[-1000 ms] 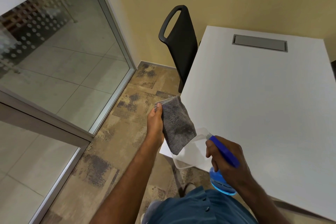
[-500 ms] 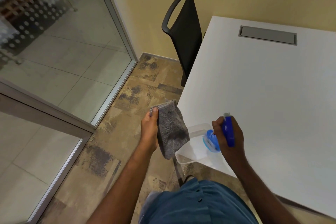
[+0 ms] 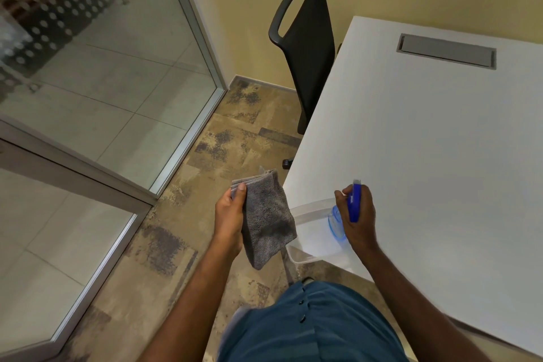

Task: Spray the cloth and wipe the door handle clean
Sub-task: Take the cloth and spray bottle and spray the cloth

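My left hand [image 3: 230, 216] grips a folded grey cloth [image 3: 269, 219] by its upper edge, and the cloth hangs down over the floor beside the table corner. My right hand [image 3: 360, 219] is closed around a spray bottle [image 3: 338, 222] with a blue head and a clear blue body, held just above a clear plastic tub [image 3: 305, 210] on the table corner. The bottle's nozzle points away from the cloth. No door handle shows in the view.
A white table [image 3: 440, 141] fills the right side, with a grey cable hatch [image 3: 446, 51] near its far edge. A black chair [image 3: 308, 47] stands against the yellow wall. A glass door and partition [image 3: 97, 67] in metal frames run along the left.
My right hand has lifted the spray bottle from near my waist up over the tub and turned it. The cloth has stayed in my left hand.
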Demonstrator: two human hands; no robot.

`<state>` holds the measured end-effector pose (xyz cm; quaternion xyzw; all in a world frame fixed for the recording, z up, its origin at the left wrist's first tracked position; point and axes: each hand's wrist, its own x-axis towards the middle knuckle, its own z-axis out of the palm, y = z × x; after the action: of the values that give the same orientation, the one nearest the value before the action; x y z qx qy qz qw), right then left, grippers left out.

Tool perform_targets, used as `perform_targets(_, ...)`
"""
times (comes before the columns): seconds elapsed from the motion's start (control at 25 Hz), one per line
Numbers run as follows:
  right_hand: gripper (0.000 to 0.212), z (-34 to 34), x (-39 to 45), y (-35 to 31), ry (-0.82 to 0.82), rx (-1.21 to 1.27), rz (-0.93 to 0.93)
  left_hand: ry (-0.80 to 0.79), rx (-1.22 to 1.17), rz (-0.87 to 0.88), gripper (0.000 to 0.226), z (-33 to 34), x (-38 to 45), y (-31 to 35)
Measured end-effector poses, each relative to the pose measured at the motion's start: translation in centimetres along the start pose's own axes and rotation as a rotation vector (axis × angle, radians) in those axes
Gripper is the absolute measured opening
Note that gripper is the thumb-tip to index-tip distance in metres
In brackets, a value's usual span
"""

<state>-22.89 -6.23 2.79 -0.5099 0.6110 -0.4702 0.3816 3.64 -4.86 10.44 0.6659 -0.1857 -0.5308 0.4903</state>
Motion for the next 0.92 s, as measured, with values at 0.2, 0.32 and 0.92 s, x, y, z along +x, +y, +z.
perform_targets(0.2, 0.037, 0.1, 0.4, 0.4, 0.12, 0.02, 0.024, 0.005, -0.018, -0.006, 0.021, -0.7, 0.2, 0.3)
perform_targets(0.32, 0.038, 0.3, 0.8, 0.4, 0.148, -0.003, 0.033, -0.007, -0.018, -0.002, 0.021, -0.7, 0.3, 0.4)
perform_targets(0.92, 0.07, -2.3, -7.7, 6.5, 0.1, -0.285, 0.248, -0.034, -0.021, -0.023, 0.023, -1.2, 0.4, 0.0)
